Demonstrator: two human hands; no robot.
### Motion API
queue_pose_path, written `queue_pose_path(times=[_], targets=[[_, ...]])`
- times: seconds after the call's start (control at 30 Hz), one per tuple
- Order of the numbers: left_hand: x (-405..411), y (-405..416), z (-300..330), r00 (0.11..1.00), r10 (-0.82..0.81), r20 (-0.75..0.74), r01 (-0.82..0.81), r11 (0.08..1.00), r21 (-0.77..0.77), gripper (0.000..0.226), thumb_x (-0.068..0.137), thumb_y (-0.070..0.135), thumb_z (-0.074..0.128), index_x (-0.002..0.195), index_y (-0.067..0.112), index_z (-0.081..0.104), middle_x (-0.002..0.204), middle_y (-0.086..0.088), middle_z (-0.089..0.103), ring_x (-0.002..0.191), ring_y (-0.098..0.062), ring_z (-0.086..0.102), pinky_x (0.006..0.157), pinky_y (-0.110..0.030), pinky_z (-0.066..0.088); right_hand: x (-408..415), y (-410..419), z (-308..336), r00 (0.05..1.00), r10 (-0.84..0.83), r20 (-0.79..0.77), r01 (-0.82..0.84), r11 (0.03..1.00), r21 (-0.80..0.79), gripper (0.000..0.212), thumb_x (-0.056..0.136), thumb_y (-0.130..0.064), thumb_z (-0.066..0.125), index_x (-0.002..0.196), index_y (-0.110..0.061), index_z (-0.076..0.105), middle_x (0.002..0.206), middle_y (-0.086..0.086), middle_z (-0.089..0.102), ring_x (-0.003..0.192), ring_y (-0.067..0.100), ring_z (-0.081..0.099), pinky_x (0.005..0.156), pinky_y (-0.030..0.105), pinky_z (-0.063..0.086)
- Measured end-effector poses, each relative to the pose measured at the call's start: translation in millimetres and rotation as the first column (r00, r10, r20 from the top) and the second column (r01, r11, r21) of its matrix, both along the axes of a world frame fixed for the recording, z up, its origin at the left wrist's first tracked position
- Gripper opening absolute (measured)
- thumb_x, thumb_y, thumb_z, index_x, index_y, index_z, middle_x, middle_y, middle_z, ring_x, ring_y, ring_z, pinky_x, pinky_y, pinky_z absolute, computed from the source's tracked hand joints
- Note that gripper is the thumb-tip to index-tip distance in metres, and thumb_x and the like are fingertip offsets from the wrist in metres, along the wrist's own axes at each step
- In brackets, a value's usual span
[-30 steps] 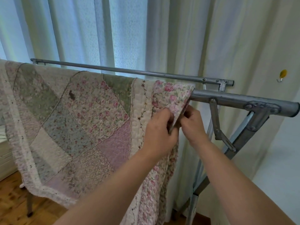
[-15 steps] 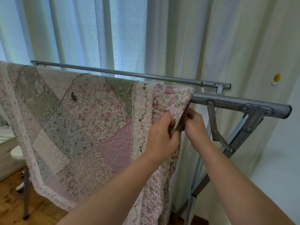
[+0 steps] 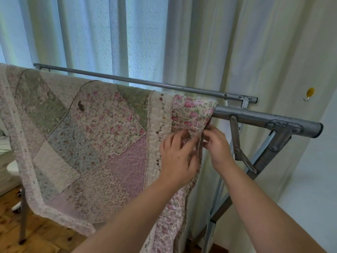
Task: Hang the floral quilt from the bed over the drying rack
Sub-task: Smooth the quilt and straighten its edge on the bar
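— What's the room like?
— Pale sheer curtains (image 3: 127, 39) hang across the far side, a wooden floor (image 3: 11, 232) shows at the near left, and a small yellow hook (image 3: 309, 93) sits on the wall at the right.
— And the quilt?
— The floral quilt (image 3: 87, 143) is draped over the near grey bar of the drying rack (image 3: 264, 119), hanging down toward the floor. It is patchwork: pink, green and lilac flowered panels, a cream strip with a stitched vine, a pale border.
— The hands?
— Both are at its right edge, just under the bar. The left hand (image 3: 177, 157) pinches the fabric with curled fingers; the right hand (image 3: 218, 145) grasps the same edge from the right.
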State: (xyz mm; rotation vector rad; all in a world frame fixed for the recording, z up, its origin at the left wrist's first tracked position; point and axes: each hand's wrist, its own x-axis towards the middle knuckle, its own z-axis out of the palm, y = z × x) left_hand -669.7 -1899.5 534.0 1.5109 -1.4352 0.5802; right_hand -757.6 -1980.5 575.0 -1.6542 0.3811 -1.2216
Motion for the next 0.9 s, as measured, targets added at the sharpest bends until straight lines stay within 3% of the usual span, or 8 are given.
queue_pose_path(times=[0.1, 0.27, 0.43, 0.6, 0.67, 0.77, 0.83, 0.9], targets=[[1.7, -0.2, -2.6, 0.999, 0.024, 0.045, -0.024, 1.000, 0.005, 0.045, 0.078, 0.019, 0.042, 0.117, 0.016, 0.063, 0.123, -0.019, 0.056, 0.112, -0.041, 0.049, 0.091, -0.054, 0.040, 1.1, -0.2, -3.9, 0.998, 0.068, 0.007, -0.068, 0.998, -0.007, 0.030, 0.091, -0.005, 0.047, 0.089, -0.025, 0.069, 0.086, -0.012, 0.073, 0.086, 0.006, 0.067, 0.069, 0.017, 0.051], [15.6, -2.8, 2.6, 0.994, -0.006, 0.111, 0.011, 0.999, -0.043, 0.037, 0.076, 0.008, 0.059, 0.112, 0.014, 0.066, 0.117, -0.020, 0.058, 0.103, -0.039, 0.053, 0.083, -0.047, 0.045, 6.3, -1.7, -6.7, 0.996, -0.092, 0.011, 0.092, 0.995, -0.049, 0.026, 0.091, -0.001, 0.050, 0.085, -0.024, 0.061, 0.076, -0.012, 0.071, 0.076, 0.000, 0.066, 0.066, 0.013, 0.050], [47.2, -5.9, 16.3, 0.978, 0.090, 0.186, -0.069, 0.991, -0.119, 0.032, 0.074, 0.027, 0.072, 0.102, 0.011, 0.067, 0.113, -0.021, 0.060, 0.103, -0.038, 0.056, 0.083, -0.047, 0.045, 20.4, 8.4, -13.4, 0.949, -0.316, -0.017, 0.310, 0.939, -0.149, 0.025, 0.096, -0.010, 0.045, 0.084, -0.032, 0.050, 0.083, -0.011, 0.059, 0.068, -0.013, 0.056, 0.058, 0.003, 0.042], [82.6, -9.6, 28.0, 0.944, 0.169, 0.283, -0.089, 0.957, -0.274, 0.044, 0.072, 0.033, 0.074, 0.108, 0.013, 0.061, 0.115, -0.020, 0.061, 0.111, -0.031, 0.043, 0.087, -0.050, 0.043, 33.0, 14.1, -22.0, 0.919, -0.393, 0.011, 0.393, 0.914, -0.098, 0.019, 0.097, -0.021, 0.041, 0.092, -0.039, 0.048, 0.098, -0.019, 0.056, 0.085, -0.014, 0.055, 0.073, 0.010, 0.045], [98.9, -9.2, 32.2, 0.923, 0.200, 0.329, -0.075, 0.932, -0.356, 0.048, 0.075, 0.034, 0.071, 0.116, 0.018, 0.051, 0.117, -0.018, 0.061, 0.111, -0.029, 0.041, 0.088, -0.049, 0.042, 38.7, 17.9, -25.2, 0.863, -0.505, 0.026, 0.503, 0.853, -0.137, 0.014, 0.097, -0.024, 0.041, 0.090, -0.035, 0.046, 0.091, -0.013, 0.057, 0.077, -0.009, 0.054, 0.065, 0.010, 0.044], [125.6, -5.8, 41.8, 0.913, 0.243, 0.329, -0.116, 0.926, -0.360, 0.057, 0.077, 0.049, 0.066, 0.124, 0.024, 0.046, 0.127, -0.019, 0.055, 0.119, -0.030, 0.037, 0.096, -0.058, 0.035, 48.5, 23.9, -29.2, 0.741, -0.667, 0.083, 0.668, 0.718, -0.194, 0.007, 0.098, -0.021, 0.039, 0.092, -0.018, 0.041, 0.083, 0.006, 0.054, 0.068, 0.015, 0.049, 0.058, 0.027, 0.042], [143.2, -2.5, 50.0, 0.928, 0.234, 0.290, -0.151, 0.947, -0.282, 0.072, 0.071, 0.060, 0.063, 0.131, 0.024, 0.046, 0.135, -0.021, 0.048, 0.127, -0.034, 0.034, 0.099, -0.068, 0.024, 52.7, 26.5, -29.6, 0.678, -0.729, 0.093, 0.729, 0.650, -0.214, 0.004, 0.098, -0.019, 0.039, 0.096, -0.015, 0.039, 0.075, -0.005, 0.051, 0.060, 0.004, 0.050, 0.048, 0.018, 0.039], [161.1, 1.4, 57.2, 0.941, 0.199, 0.273, -0.151, 0.970, -0.189, 0.083, 0.067, 0.068, 0.059, 0.135, 0.022, 0.044, 0.141, -0.021, 0.040, 0.132, -0.041, 0.032, 0.099, -0.071, 0.016, 58.9, 31.5, -28.7, 0.605, -0.794, 0.061, 0.786, 0.583, -0.208, 0.014, 0.097, -0.019, 0.039, 0.109, -0.011, 0.040, 0.080, -0.014, 0.050, 0.062, -0.005, 0.049, 0.048, 0.008, 0.037]])
